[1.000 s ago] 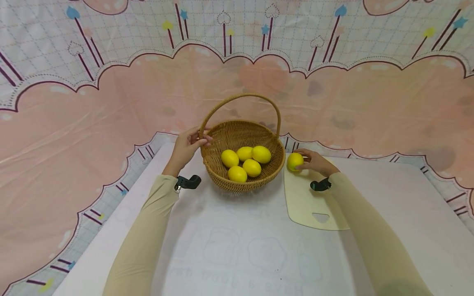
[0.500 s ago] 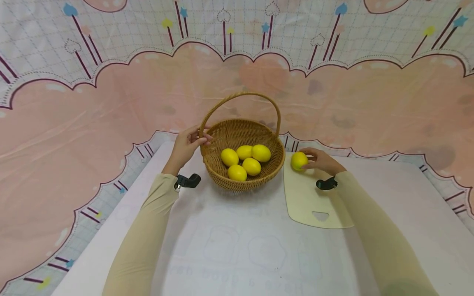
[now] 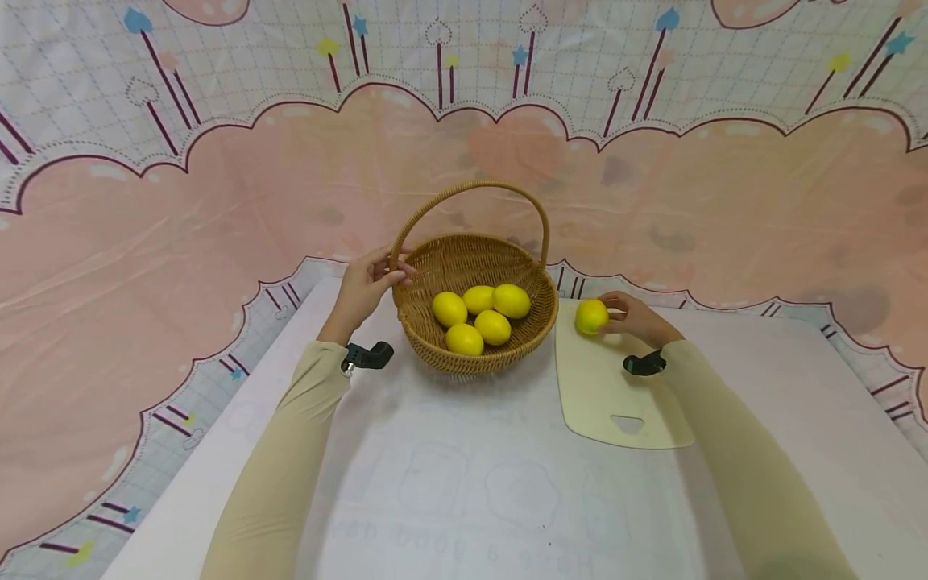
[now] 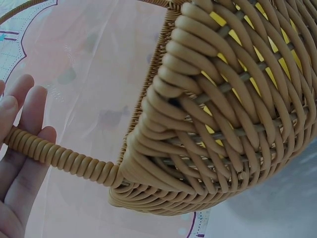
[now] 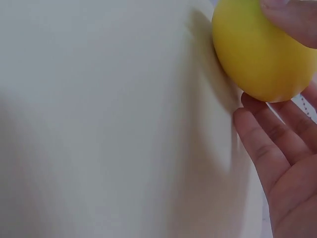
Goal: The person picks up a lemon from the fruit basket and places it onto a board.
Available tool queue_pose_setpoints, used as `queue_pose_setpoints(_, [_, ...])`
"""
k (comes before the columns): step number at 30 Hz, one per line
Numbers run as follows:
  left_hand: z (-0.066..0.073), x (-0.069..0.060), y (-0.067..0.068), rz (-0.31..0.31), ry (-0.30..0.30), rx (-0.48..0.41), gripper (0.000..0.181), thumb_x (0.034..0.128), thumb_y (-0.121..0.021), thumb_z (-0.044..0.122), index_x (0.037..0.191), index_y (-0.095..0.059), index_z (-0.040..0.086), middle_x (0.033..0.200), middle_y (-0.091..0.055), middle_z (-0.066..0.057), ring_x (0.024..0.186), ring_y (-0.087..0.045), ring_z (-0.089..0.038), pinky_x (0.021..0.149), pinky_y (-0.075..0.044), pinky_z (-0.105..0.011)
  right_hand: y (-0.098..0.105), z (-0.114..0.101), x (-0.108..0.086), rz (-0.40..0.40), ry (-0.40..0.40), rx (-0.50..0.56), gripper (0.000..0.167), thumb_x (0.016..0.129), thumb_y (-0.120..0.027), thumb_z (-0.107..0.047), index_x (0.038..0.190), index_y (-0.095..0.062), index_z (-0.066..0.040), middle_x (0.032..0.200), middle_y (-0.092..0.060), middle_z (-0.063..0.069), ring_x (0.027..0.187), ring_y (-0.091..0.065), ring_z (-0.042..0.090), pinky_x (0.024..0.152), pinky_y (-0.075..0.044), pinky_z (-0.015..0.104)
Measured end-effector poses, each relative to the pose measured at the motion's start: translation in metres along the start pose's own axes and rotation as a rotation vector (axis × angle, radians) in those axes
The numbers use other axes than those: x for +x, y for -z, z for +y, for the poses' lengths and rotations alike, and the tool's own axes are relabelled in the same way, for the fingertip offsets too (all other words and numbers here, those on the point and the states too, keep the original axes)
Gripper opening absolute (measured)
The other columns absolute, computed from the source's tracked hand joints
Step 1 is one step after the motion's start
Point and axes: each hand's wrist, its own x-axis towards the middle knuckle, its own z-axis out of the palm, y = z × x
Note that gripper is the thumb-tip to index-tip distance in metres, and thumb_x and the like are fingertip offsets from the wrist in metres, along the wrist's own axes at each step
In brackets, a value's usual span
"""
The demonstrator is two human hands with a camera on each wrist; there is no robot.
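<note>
A brown wicker basket (image 3: pixel 471 366) with a tall arched handle (image 3: pixel 478 185) stands at the back of the table, with several yellow lemons (image 3: pixel 464 340) inside. My left hand (image 3: pixel 362 290) holds the base of the handle at the basket's left side; the left wrist view has the thumb and fingers (image 4: pixel 30 111) on either side of it. To the basket's right, my right hand (image 3: pixel 634 316) grips another lemon (image 3: pixel 591 316) at the far end of a cream cutting board (image 3: pixel 594 387). In the right wrist view that lemon (image 5: pixel 262 54) lies between thumb and fingers, close to the board.
The white table (image 3: pixel 449 483) reaches back to a patterned cloth (image 3: pixel 464 153) hanging behind it. The cutting board has a cut-out grip hole (image 3: pixel 627 424) at its near end. Black wrist straps with cameras (image 3: pixel 370 355) sit on both wrists.
The right hand and its lemon have moved to the right, away from the basket's rim and farther over the board. The left hand and the basket stay in place.
</note>
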Motion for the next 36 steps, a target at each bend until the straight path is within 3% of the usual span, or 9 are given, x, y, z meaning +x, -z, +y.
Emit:
queue_pose_setpoints(11, [0.001, 0.000, -0.001, 0.002, 0.004, -0.014, 0.036, 0.0905, -0.057, 0.003, 0.126, -0.054, -0.005, 0.104, -0.064, -0.029, 0.074, -0.066, 0.000, 0.082, -0.056, -0.022, -0.013, -0.005, 0.004, -0.016, 0.011, 0.046, 0.066, 0.087, -0.066, -0.007, 0.139, -0.028, 0.004, 0.146, -0.030, 0.027, 0.137, -0.030, 0.043, 0.113, -0.028, 0.051])
queue_pose_setpoints(24, [0.000, 0.001, 0.000, 0.001, -0.001, -0.016, 0.036, 0.0904, -0.057, 0.002, 0.126, -0.054, -0.005, 0.104, -0.064, -0.030, 0.074, -0.066, 0.000, 0.083, -0.056, -0.026, -0.004, 0.000, 0.002, -0.034, -0.004, 0.054, 0.066, 0.088, -0.065, -0.009, 0.139, -0.026, 0.004, 0.149, -0.025, 0.027, 0.138, -0.028, 0.042, 0.111, -0.030, 0.048])
queue_pose_setpoints(30, [0.001, 0.001, -0.001, 0.003, -0.002, -0.013, 0.036, 0.0904, -0.058, 0.004, 0.125, -0.055, -0.003, 0.104, -0.064, -0.030, 0.078, -0.068, -0.011, 0.082, -0.056, -0.022, -0.008, -0.008, 0.006, -0.067, 0.056, 0.020, 0.077, 0.088, -0.066, -0.012, 0.149, -0.019, -0.004, 0.153, -0.018, 0.024, 0.139, -0.023, 0.045, 0.111, -0.027, 0.056])
queue_pose_setpoints(36, [0.002, 0.000, -0.001, 0.006, -0.001, -0.009, 0.035, 0.0905, -0.058, 0.004, 0.125, -0.056, 0.000, 0.103, -0.064, -0.029, 0.076, -0.067, -0.005, 0.082, -0.055, -0.019, -0.024, -0.021, 0.022, -0.076, 0.099, -0.041, 0.075, 0.085, -0.069, -0.014, 0.147, -0.028, -0.007, 0.155, -0.017, 0.020, 0.141, -0.018, 0.045, 0.111, -0.028, 0.056])
